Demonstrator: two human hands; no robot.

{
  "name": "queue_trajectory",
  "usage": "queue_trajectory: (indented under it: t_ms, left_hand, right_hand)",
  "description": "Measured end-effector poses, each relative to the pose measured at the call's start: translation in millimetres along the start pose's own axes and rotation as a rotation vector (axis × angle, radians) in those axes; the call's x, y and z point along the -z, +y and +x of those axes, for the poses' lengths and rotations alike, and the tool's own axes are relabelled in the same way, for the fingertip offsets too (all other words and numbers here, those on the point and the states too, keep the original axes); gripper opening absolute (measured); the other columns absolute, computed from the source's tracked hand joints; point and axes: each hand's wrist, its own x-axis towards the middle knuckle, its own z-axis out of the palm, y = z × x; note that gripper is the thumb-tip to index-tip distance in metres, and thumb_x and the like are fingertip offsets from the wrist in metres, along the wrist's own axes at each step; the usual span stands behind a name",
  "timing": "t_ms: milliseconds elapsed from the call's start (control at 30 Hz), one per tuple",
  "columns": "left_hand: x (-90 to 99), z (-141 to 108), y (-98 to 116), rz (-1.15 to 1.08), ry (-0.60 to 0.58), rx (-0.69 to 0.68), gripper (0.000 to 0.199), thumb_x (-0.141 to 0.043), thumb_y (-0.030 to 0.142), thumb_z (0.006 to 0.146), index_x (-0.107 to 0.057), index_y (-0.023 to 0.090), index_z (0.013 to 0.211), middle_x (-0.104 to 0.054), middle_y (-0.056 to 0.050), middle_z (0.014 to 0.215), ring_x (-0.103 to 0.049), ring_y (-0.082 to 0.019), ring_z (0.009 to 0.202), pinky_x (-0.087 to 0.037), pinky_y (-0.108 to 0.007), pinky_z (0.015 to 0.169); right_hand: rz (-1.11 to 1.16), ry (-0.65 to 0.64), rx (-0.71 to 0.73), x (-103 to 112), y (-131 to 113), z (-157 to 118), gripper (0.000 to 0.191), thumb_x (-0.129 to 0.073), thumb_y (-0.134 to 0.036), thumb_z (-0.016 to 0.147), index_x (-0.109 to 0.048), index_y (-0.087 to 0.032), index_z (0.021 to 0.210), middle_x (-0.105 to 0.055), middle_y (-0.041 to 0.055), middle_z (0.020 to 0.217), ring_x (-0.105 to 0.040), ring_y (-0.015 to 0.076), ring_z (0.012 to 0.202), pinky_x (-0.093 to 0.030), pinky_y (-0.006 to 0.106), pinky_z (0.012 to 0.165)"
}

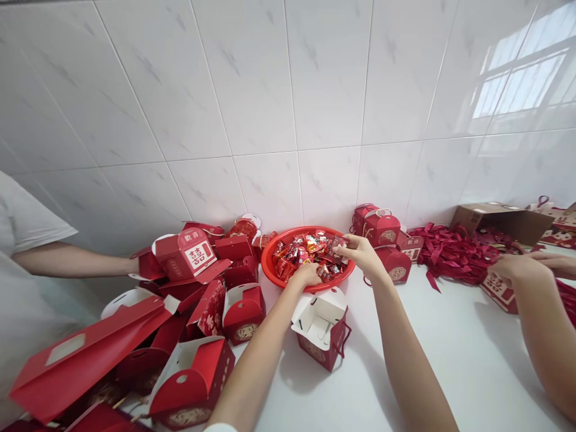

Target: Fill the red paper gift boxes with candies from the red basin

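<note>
A red plastic basket (269, 271) full of wrapped candies (302, 251) stands against the wall. My left hand (308, 275) reaches over its near rim, fingers curled down among the candies; what they grip is hidden. At the right rim, my right hand (360, 253) pinches a dark red wrapped candy (339, 249) between thumb and fingers. Just in front of the basket, below and between my forearms, an open red gift box (320, 336) sits upright. Its white inside shows, and a dark red cord handle hangs at its right side.
Many red boxes, some open (193, 378), crowd the left, where a co-worker's hand (139, 265) touches one. Closed boxes (381, 229) are stacked right of the basket. Farther right lie dark red ribbons (454, 252), a cardboard box (499, 216) and another person's hands (522, 273) on a box.
</note>
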Motion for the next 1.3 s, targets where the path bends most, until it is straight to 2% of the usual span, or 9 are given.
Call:
queue_trajectory:
  t_ms: [133,233,367,567,700,800,1000,1100,1300]
  left_hand:
    - [0.8,-2,5,0.06,-0.027,0.052,0.031,-0.082,0.01,0.038,-0.057,0.022,0.052,-0.069,-0.004,0.061,-0.069,-0.029,0.074,-0.049,-0.033,0.077]
    - [4.3,-7,17,0.054,-0.026,0.02,0.039,-0.086,0.016,0.039,-0.07,0.022,0.074,-0.073,-0.004,0.075,-0.068,-0.029,0.079,-0.048,-0.034,0.077]
    - [10.1,-15,31,-0.035,0.126,-0.061,0.061,-0.089,0.021,0.045,-0.07,0.023,0.103,-0.072,-0.002,0.088,-0.066,-0.027,0.087,-0.047,-0.035,0.083]
    - [13.6,-18,33,-0.113,0.222,-0.076,0.054,-0.087,0.026,0.054,-0.069,0.021,0.104,-0.063,0.002,0.075,-0.06,-0.02,0.074,-0.045,-0.029,0.074]
    - [14.5,-15,28,-0.12,0.345,-0.066,0.048,-0.085,0.018,0.054,-0.07,0.021,0.1,-0.066,-0.003,0.091,-0.061,-0.023,0.092,-0.045,-0.032,0.087]
    - [15.3,-15,26,-0.132,0.391,-0.133,0.042,-0.081,0.014,0.059,-0.072,0.022,0.099,-0.067,-0.006,0.103,-0.06,-0.025,0.102,-0.045,-0.036,0.097]
    - [14.9,-15,29,-0.275,0.304,-0.36,0.018,-0.063,0.021,0.082,-0.075,0.021,0.096,-0.069,-0.009,0.108,-0.061,-0.024,0.112,-0.043,-0.038,0.104]
    - [14.3,-16,28,-0.373,0.274,-0.387,0.023,-0.056,0.018,0.083,-0.075,0.021,0.096,-0.069,-0.009,0.112,-0.061,-0.023,0.113,-0.045,-0.036,0.103]
    - [12.5,-18,29,-0.509,0.262,-0.41,0.027,-0.06,0.021,0.081,-0.071,0.021,0.106,-0.068,-0.009,0.117,-0.062,-0.023,0.113,-0.046,-0.035,0.102]
  right_hand:
    - [-0.018,-0.007,-0.007,0,1,1,0.026,-0.081,-0.033,0.056,-0.063,-0.019,0.07,-0.066,-0.0006,0.064,-0.061,0.0172,0.064,-0.045,0.028,0.059]
    - [0.001,0.021,-0.012,1,4,3,0.029,-0.083,-0.028,0.052,-0.064,-0.019,0.072,-0.067,-0.0012,0.064,-0.062,0.0167,0.063,-0.048,0.029,0.061]
    - [0.007,0.007,-0.017,2,7,5,0.024,-0.081,-0.028,0.054,-0.066,-0.019,0.069,-0.069,0.001,0.065,-0.062,0.0166,0.058,-0.05,0.03,0.06]
    - [-0.022,0.078,-0.015,4,11,8,0.02,-0.079,-0.03,0.055,-0.066,-0.019,0.066,-0.066,0.0001,0.061,-0.058,0.0147,0.052,-0.046,0.028,0.052]
    - [-0.019,0.101,-0.019,4,14,9,0.018,-0.076,-0.031,0.057,-0.064,-0.02,0.065,-0.065,-0.0001,0.059,-0.059,0.0162,0.051,-0.046,0.03,0.051]
    - [-0.016,0.121,-0.013,3,15,9,0.017,-0.076,-0.03,0.058,-0.064,-0.02,0.065,-0.065,0.0002,0.06,-0.058,0.0156,0.052,-0.045,0.03,0.052]
    - [0.041,0.004,-0.023,-4,20,12,0.012,-0.078,-0.026,0.061,-0.066,-0.024,0.061,-0.066,0.0031,0.059,-0.056,0.0178,0.052,-0.045,0.034,0.053]
    - [0.069,0.011,-0.034,-8,27,15,0.013,-0.078,-0.027,0.058,-0.066,-0.023,0.061,-0.067,0.0023,0.061,-0.056,0.0173,0.053,-0.046,0.033,0.054]
    - [0.097,0.079,-0.041,-10,37,20,0.025,-0.08,-0.035,0.053,-0.063,-0.02,0.066,-0.066,-0.0015,0.065,-0.056,0.0134,0.056,-0.045,0.026,0.054]
